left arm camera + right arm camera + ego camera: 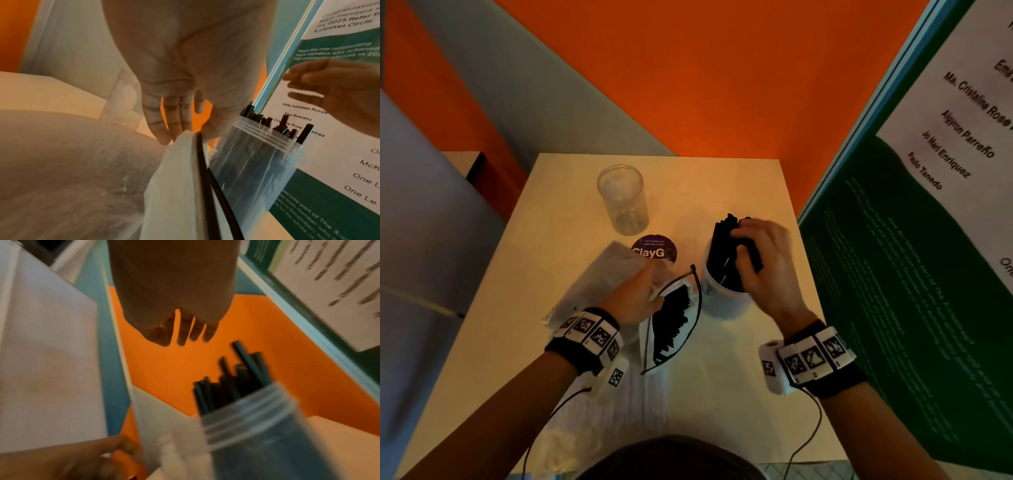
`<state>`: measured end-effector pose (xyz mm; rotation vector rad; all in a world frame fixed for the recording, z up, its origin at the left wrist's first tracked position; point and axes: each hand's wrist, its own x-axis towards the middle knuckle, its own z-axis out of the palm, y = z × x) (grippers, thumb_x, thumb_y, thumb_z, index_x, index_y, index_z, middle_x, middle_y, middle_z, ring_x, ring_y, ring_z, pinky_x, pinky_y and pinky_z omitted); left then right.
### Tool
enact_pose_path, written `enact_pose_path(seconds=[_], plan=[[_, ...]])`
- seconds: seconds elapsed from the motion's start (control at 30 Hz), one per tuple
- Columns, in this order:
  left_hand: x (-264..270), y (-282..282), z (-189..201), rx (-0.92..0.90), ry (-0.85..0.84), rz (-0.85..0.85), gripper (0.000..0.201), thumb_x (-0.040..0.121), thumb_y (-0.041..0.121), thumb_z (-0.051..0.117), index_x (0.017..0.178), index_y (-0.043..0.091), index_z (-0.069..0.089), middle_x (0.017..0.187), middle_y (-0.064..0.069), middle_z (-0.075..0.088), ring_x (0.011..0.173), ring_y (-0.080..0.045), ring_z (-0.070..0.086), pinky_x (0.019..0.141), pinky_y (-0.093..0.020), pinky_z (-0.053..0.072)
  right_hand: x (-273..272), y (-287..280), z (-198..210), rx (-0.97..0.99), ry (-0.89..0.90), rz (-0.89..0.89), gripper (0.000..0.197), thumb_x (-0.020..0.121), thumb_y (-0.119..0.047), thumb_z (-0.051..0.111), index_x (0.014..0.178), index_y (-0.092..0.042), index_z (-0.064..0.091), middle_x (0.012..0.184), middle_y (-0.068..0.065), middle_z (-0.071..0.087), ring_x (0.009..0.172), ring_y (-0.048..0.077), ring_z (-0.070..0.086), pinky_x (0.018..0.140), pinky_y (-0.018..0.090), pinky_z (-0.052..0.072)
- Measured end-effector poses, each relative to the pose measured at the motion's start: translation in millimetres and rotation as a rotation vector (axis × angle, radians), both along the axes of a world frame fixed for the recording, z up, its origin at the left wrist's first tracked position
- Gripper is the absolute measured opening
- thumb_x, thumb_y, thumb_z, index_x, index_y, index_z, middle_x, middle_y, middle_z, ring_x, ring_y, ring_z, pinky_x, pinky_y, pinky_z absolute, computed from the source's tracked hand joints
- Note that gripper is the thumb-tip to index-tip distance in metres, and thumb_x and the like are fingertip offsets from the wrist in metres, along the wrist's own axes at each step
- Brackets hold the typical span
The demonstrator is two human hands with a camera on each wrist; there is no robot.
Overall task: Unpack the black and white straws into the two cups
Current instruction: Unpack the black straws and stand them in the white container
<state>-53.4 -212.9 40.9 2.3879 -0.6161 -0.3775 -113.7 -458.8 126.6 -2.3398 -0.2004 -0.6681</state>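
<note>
Two clear ribbed-rim plastic cups on the table (722,178): far cup (624,200) has no straws, near cup (719,286) is packed with thin black straws (722,253), upright. Soft white bag (671,325), black-edged mouth gaping, more black straws inside. Left hand (635,296) pinches the bag's rim. Right hand (763,253) over the near cup, fingers loosely spread, apparently holding nothing.
</note>
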Motion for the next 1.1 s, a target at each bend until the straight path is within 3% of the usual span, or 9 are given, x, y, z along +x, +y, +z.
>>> enact_pose_path(seconds=[0.07,0.13,0.2,0.27,0.43,0.7,0.8,1.0,1.1], plan=[[0,-1,2,-0.060,0.042,0.005,0.058,0.083,0.011,0.066,0.127,0.026,0.032,0.104,0.011,0.054,0.096,-0.013,0.059,0.076,-0.022,0.047,-4,26,2,-0.020,0.139,0.215,0.024,0.083,0.004,0.049,0.094,-0.008,0.067,0.101,0.006,0.062,0.097,0.020,0.054,0.086,0.026,0.043],[0,-2,4,-0.116,0.077,0.007,0.062,0.082,0.011,0.068,0.124,0.036,0.030,0.103,0.014,0.056,0.096,-0.011,0.060,0.078,-0.026,0.050,-3,54,-10,-0.101,0.496,0.379,0.025,0.085,0.003,0.047,0.094,-0.009,0.067,0.100,0.006,0.061,0.090,0.018,0.056,0.078,0.026,0.046],[-1,-2,7,-0.162,0.109,0.008,0.062,0.082,0.013,0.070,0.123,0.037,0.031,0.103,0.008,0.059,0.097,-0.014,0.061,0.081,-0.032,0.052,3,77,-35,-0.209,0.755,0.450,0.025,0.085,0.003,0.049,0.098,-0.004,0.068,0.106,0.012,0.063,0.096,0.026,0.058,0.080,0.030,0.047],[-1,-3,9,-0.180,0.120,0.023,0.058,0.082,0.013,0.070,0.124,0.032,0.034,0.105,0.004,0.059,0.099,-0.015,0.061,0.084,-0.037,0.052,10,94,-61,-0.322,0.889,0.460,0.025,0.088,0.000,0.047,0.105,0.003,0.066,0.114,0.017,0.062,0.106,0.030,0.055,0.087,0.032,0.045],[-1,-6,17,-0.123,0.128,0.046,0.055,0.084,0.010,0.066,0.129,0.020,0.038,0.103,0.001,0.055,0.099,-0.018,0.058,0.083,-0.038,0.052,20,115,-105,-0.455,0.966,0.350,0.039,0.094,-0.018,0.048,0.131,-0.004,0.049,0.132,0.017,0.047,0.120,0.037,0.043,0.102,0.043,0.040],[-4,-8,24,-0.090,0.179,0.041,0.057,0.087,0.008,0.061,0.137,0.016,0.035,0.108,-0.004,0.055,0.099,-0.020,0.057,0.083,-0.037,0.051,19,129,-126,-0.505,1.012,0.280,0.045,0.096,-0.010,0.040,0.141,-0.004,0.033,0.137,0.019,0.038,0.121,0.039,0.040,0.102,0.047,0.040],[-3,-7,25,-0.099,0.183,0.041,0.058,0.087,0.008,0.062,0.138,0.017,0.035,0.107,-0.001,0.053,0.097,-0.019,0.058,0.079,-0.031,0.051,19,132,-129,-0.520,1.045,0.256,0.048,0.098,-0.013,0.040,0.144,-0.004,0.029,0.141,0.019,0.035,0.125,0.037,0.040,0.105,0.047,0.039],[-6,-6,26,-0.083,0.192,0.032,0.055,0.088,0.010,0.060,0.137,0.017,0.035,0.111,-0.003,0.054,0.099,-0.018,0.057,0.082,-0.034,0.051,18,135,-128,-0.456,1.082,0.251,0.044,0.099,-0.012,0.037,0.141,-0.003,0.031,0.135,0.020,0.042,0.118,0.037,0.048,0.100,0.046,0.043],[-6,-7,26,-0.061,0.170,0.042,0.054,0.089,0.011,0.061,0.137,0.017,0.037,0.114,-0.004,0.056,0.102,-0.017,0.056,0.086,-0.034,0.050,23,130,-122,-0.363,1.118,0.263,0.038,0.099,-0.016,0.041,0.134,0.000,0.043,0.130,0.023,0.049,0.115,0.038,0.053,0.097,0.045,0.046]])
